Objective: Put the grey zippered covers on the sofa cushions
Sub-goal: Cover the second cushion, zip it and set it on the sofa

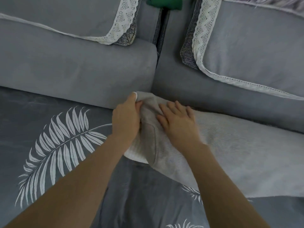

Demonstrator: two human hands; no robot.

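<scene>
A light grey cover (pixel 233 155) lies over a cushion on the right half of the sofa seat, its corner reaching the crease below the back cushions. A white edge of the cushion (pixel 136 155) shows at the cover's left side. My left hand (pixel 126 119) grips the bunched corner of the cover, fingers curled round the fabric. Beside it, my right hand (pixel 178 120) rests flat on the cover with fingers spread. No zipper is visible.
Two grey back cushions (pixel 74 68) (pixel 213 96) stand behind, each draped with a lace-edged grey cloth (pixel 121 22). A dark grey seat cover with white leaf print (pixel 57 145) spans the left and front. Something green (pixel 164 3) sits in the gap at the top.
</scene>
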